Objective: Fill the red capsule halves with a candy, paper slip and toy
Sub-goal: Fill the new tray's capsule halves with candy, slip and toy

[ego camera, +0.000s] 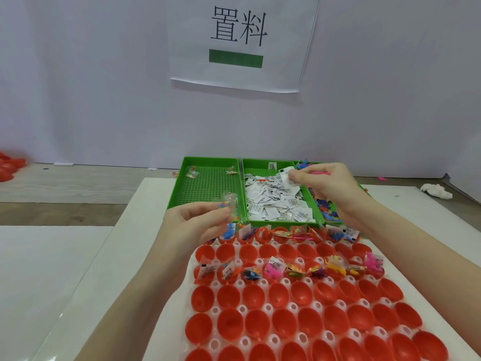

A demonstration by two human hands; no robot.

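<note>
Rows of red capsule halves (283, 321) sit in a white holder (242, 308). The far row and the third row hold candy, slips and toys; the other rows are bare. My left hand (197, 220) pinches a clear candy packet (230, 205) above the far-left capsules. My right hand (325, 186) pinches a white paper slip (286, 178) over the slip tray and also holds a pink toy (321, 173) against its fingers.
Three green trays stand behind the holder: the left tray (208, 188) with a few candy packets, the middle tray (276, 201) heaped with slips, the right tray (325, 207) with coloured toys. Loose red halves (10, 165) lie far left. A white crumpled thing (437, 191) lies far right.
</note>
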